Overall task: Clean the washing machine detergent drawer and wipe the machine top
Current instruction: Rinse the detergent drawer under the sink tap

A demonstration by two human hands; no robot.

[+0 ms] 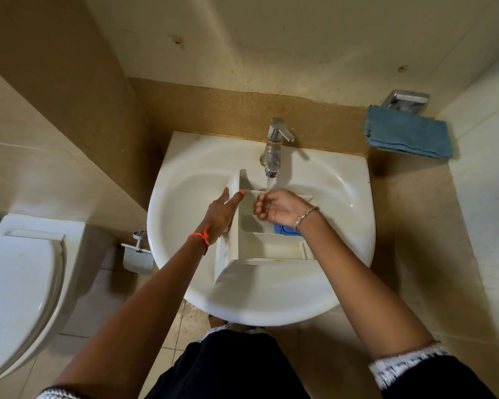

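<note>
Here the white plastic detergent drawer [274,247] lies open side up in the round white ceramic sink [343,226], its far compartment under the stream of water [271,184] from the chrome tap [274,145], seemingly so the flow rinses out the residue. The left hand [221,210] lies flat with straight fingers along the drawer's tall left panel, probably steadying it against the sloping basin. The right hand [277,207] is loosely cupped in the stream over the far compartment, gripping nothing that shows. The partition walls run left to right, so I judge the long axis lies that way, front panel at the left. A folded blue cloth [409,133] waits far right, likely for the machine top
</note>
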